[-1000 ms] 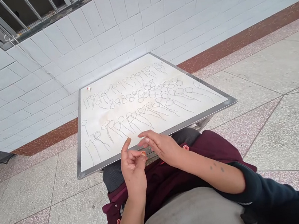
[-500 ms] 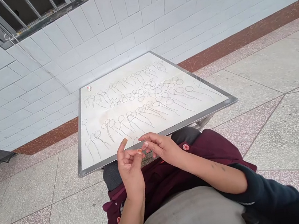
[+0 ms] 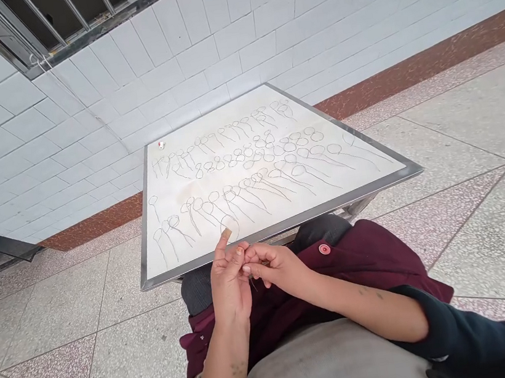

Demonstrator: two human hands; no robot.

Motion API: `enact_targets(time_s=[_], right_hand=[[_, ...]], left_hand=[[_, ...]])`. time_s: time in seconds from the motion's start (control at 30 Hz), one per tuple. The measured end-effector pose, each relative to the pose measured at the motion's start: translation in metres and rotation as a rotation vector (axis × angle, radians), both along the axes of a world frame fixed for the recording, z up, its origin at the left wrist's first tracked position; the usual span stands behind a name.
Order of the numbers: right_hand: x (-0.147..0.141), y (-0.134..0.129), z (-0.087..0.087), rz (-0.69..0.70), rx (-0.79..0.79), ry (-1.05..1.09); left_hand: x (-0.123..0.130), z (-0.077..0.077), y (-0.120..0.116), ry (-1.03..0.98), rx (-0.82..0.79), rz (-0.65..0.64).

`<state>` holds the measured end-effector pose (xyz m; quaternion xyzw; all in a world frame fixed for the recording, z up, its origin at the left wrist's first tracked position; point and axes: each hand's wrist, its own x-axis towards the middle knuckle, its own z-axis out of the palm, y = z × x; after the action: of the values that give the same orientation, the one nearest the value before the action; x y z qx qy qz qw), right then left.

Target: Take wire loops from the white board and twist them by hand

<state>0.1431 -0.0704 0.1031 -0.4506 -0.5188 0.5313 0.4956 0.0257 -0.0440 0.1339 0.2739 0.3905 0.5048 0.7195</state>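
Above my lap, just off the near edge of the white table (image 3: 178, 189), my left hand (image 3: 230, 275) and my right hand (image 3: 277, 266) meet at the fingertips. A thin dark wire (image 3: 253, 284) hangs below the pinched fingers, and a faint loop (image 3: 237, 222) rises above them. Both hands pinch this thin wire; its exact path between the fingers is hidden. One left finger wears a tan wrap at its tip. Rows of looped thin wires (image 3: 299, 170), many with long tails, lie across the tabletop.
A small white and red object (image 3: 162, 145) sits at the table's far left corner. The grey metal rim (image 3: 286, 229) borders the tabletop close to my knees. Behind stands a white tiled wall (image 3: 199, 66) with a barred window (image 3: 71, 14). Maroon cloth (image 3: 359, 261) covers my lap.
My right fingertips have closed in against my left ones. A thin loop and a hanging wire end now show at my hands. The view has shifted slightly, so the table appears farther right.
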Motion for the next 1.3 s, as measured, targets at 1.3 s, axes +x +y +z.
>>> enact_targets(time_s=[1.3], right_hand=[[-0.001, -0.005, -0.002, 0.02, 0.21, -0.36]], left_hand=[[-0.01, -0.003, 0.01, 0.278, 0.387, 0.357]])
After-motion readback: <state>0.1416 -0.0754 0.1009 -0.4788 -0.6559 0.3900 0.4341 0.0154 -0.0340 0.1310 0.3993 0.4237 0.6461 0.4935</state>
